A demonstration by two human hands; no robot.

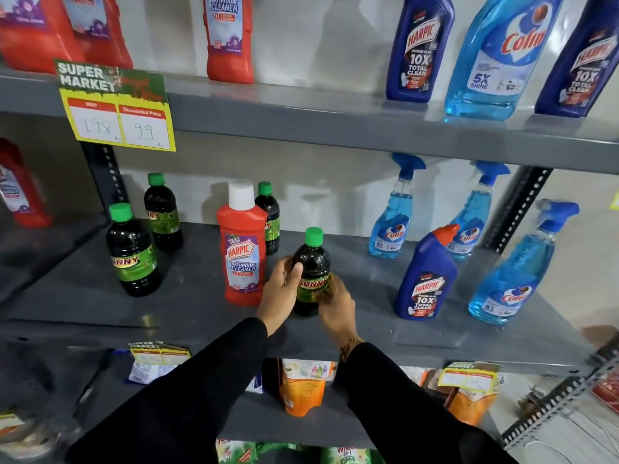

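"SUNNY" on dark bottle (311, 272); "HARPIC" on red bottle (242, 252).

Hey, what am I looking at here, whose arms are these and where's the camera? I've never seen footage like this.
There is no machine here. This is one picture from a wide-angle camera worn on a person's head, looking forward and down. The two black-sleeved arms are the wearer's own. The left hand and the right hand both grip a dark plastic bottle with a green cap, which seems to stand on a grey metal shop shelf. Just left of it stands a red bathroom-cleaner bottle with a white cap. To the right are a dark blue cleaner bottle with a red nozzle and light blue spray bottles.
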